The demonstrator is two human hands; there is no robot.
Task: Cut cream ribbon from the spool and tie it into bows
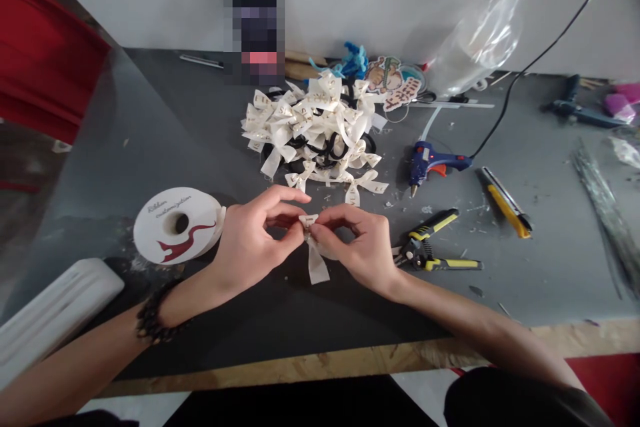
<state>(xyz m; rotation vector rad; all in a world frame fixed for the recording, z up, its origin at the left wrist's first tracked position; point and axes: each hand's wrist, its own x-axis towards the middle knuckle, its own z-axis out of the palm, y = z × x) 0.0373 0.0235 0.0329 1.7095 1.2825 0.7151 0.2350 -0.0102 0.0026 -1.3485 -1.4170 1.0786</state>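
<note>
My left hand and my right hand meet over the dark table mat, both pinching one short piece of cream ribbon. Its top is folded between my fingertips and a tail hangs down toward me. Just behind my hands lies a pile of finished cream ribbon bows on black hair ties. A white ribbon spool lies flat to the left of my left hand.
A blue glue gun with a black cord lies right of the pile. Yellow-handled pliers and a yellow utility knife lie right of my right hand. A white case sits at the near left. A clear plastic bag stands at the back.
</note>
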